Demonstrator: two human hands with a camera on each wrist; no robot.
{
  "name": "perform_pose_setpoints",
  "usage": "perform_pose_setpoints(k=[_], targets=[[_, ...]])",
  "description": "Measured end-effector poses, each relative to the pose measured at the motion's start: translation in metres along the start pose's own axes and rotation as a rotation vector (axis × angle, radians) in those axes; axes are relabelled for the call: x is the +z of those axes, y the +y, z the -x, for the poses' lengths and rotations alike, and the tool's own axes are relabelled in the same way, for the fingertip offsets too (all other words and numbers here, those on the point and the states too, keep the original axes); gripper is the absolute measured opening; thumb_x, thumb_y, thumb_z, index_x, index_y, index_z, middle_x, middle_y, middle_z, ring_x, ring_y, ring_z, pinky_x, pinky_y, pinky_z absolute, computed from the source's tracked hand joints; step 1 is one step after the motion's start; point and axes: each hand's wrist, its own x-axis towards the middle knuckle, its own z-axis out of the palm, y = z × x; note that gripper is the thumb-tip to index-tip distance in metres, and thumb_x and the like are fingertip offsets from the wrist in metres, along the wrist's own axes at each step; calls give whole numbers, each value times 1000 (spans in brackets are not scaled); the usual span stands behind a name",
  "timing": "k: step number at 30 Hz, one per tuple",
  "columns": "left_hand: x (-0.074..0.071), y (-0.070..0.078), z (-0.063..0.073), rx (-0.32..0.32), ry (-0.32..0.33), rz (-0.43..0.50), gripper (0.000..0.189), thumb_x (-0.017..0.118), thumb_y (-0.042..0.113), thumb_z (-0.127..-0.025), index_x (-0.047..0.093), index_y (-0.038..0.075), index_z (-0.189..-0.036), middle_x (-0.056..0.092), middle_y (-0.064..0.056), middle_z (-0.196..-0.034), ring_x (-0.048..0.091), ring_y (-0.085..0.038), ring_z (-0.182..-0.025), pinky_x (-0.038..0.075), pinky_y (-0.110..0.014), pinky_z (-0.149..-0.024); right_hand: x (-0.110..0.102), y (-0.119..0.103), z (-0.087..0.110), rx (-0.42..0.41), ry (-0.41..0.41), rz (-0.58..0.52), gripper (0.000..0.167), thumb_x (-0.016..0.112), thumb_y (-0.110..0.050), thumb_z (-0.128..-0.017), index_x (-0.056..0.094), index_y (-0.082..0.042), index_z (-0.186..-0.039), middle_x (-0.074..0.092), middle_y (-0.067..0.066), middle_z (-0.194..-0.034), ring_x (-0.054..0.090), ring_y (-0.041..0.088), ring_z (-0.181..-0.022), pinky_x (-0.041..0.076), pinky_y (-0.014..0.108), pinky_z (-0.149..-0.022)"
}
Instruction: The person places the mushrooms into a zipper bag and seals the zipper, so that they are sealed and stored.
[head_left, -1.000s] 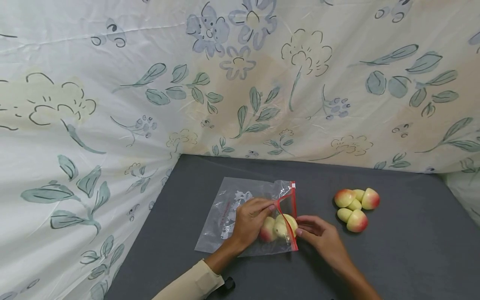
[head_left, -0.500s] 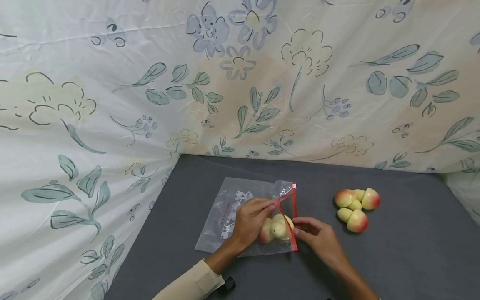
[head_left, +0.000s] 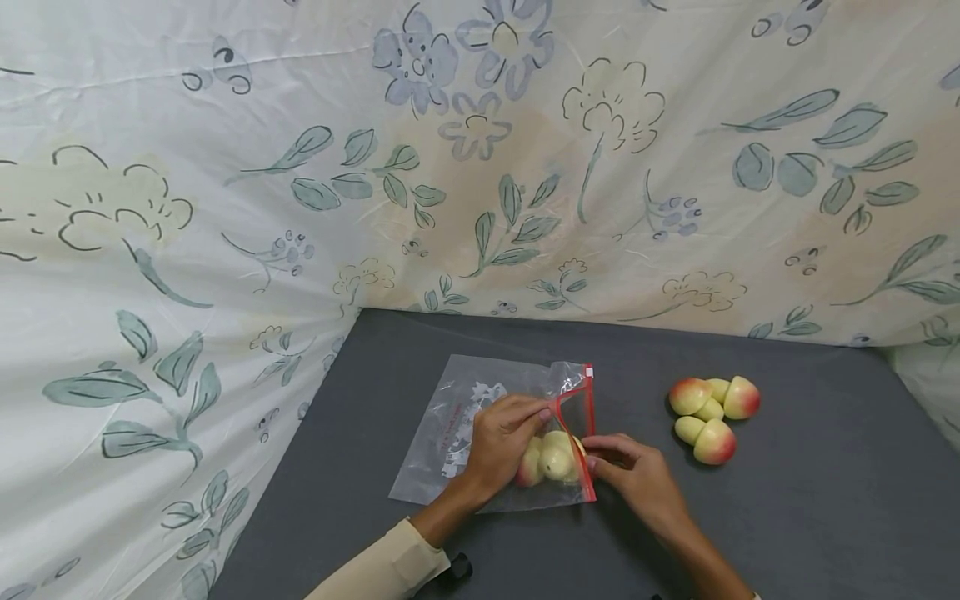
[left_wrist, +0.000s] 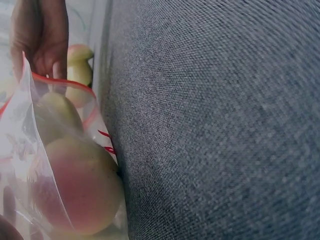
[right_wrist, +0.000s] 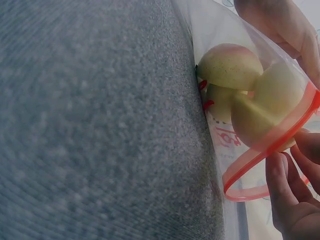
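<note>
A clear zip bag (head_left: 480,379) with a red zip lies on the table, its mouth parted toward the right. My left hand (head_left: 501,442) pinches the upper lip of that mouth. Inside sits a mushroom-shaped piece with a red-and-yellow cap (right_wrist: 231,65). Beside it is a second, pale yellow mushroom (right_wrist: 257,122), partly blurred by the plastic. At the mouth, my right hand (head_left: 637,475) has thumb and fingertips on the near end of this second mushroom and appears to pinch it; the red zip partly hides the contact.
Several more mushroom pieces (head_left: 714,440) with red-and-yellow caps lie grouped on the dark grey table (head_left: 817,500) to the right of the bag. Floral cloth (head_left: 480,167) hangs behind and at the left. A small black object (head_left: 460,568) is by the left sleeve.
My right hand has moved slightly left, and the second mushroom has slid a little deeper into the bag. The left hand keeps its hold on the lip.
</note>
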Motion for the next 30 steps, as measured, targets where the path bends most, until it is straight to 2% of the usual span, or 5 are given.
perform_pose_setpoints(k=[8, 12, 19, 30], targets=[[0, -1, 1, -5, 4, -21, 14, 78, 10, -98, 84, 5, -109, 80, -5, -100, 73, -13, -89, 60, -28, -76, 0, 3, 0, 27, -44, 17, 22, 81, -11, -95, 80, -6, -116, 76, 10, -109, 72, 8, -99, 58, 22, -85], [0, -1, 0, -5, 2, -28, 14, 78, 11, -98, 84, 5, -109, 80, -5, -100, 73, -13, -89, 60, -27, -75, -1, 4, 1, 37, -55, 8, 23, 81, -10, -94, 79, -5, -116, 77, 11, -111, 73, 8, -101, 58, 23, -86], [0, -2, 0, -10, 4, -35, 14, 78, 11, -98, 84, 6, -109, 80, -4, -100, 73, -12, -89, 60, -27, -75, -3, 3, 2, 90, -45, -14, 29, 81, -13, -94, 77, -2, -120, 77, 14, -114, 73, 9, -102, 58, 23, -85], [-1, -3, 1, -1, 7, -42, 14, 78, 11, -98, 84, 7, -109, 80, -4, -99, 72, -11, -86, 59, -25, -73, -7, 6, 4, 84, -17, -13, 34, 82, -11, -93, 75, 3, -123, 78, 16, -113, 73, 8, -99, 57, 21, -84]])
